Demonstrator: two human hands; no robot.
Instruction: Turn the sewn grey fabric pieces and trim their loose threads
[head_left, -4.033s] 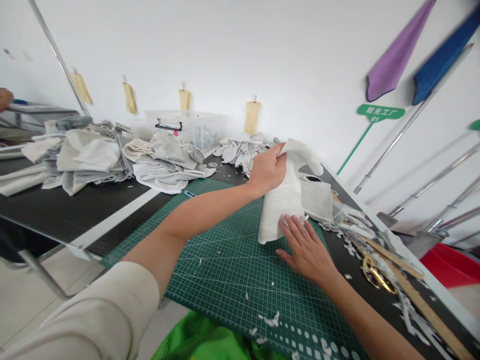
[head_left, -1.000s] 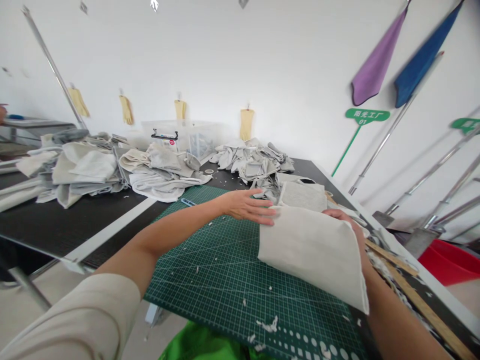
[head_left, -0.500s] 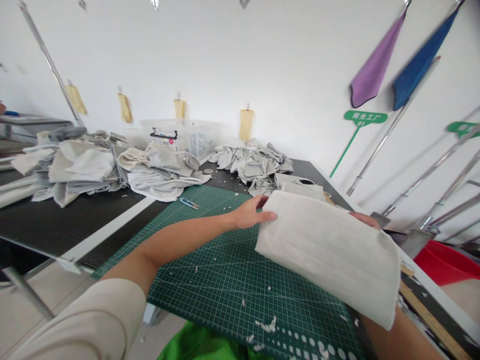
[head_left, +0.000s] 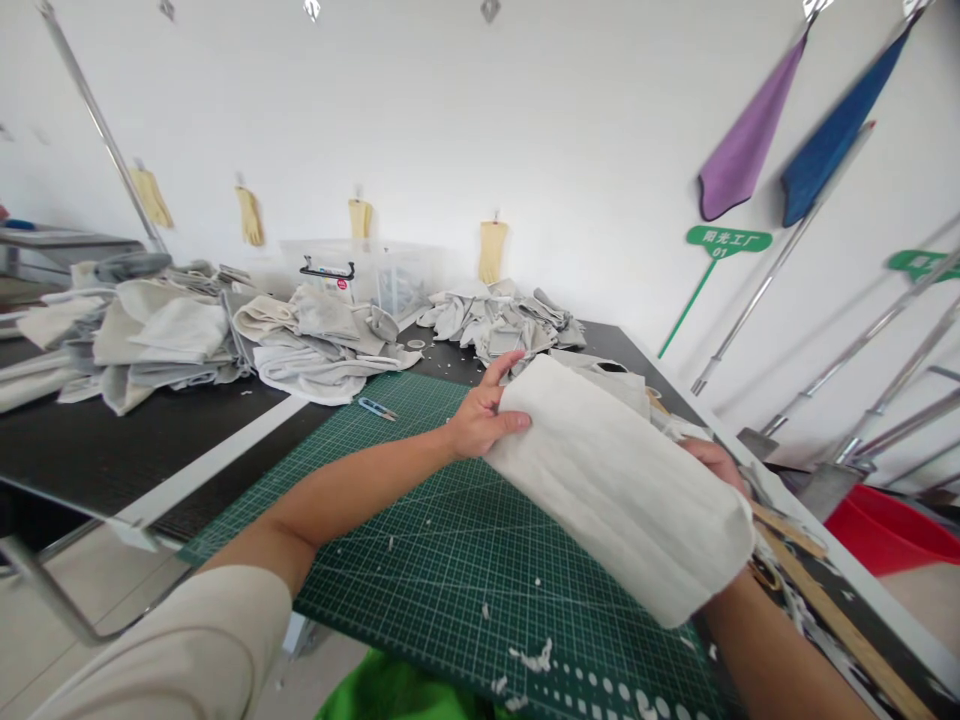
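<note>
My left hand (head_left: 481,420) pinches one white cloth (head_left: 611,480); the grip of my right hand (head_left: 718,461) is hidden. Fabric heaps (head_left: 326,345) remain.

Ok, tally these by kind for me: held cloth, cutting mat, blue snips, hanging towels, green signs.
Held cloth: 1
Cutting mat: 1
Blue snips: 1
Hanging towels: 2
Green signs: 2
Total: 7
</note>
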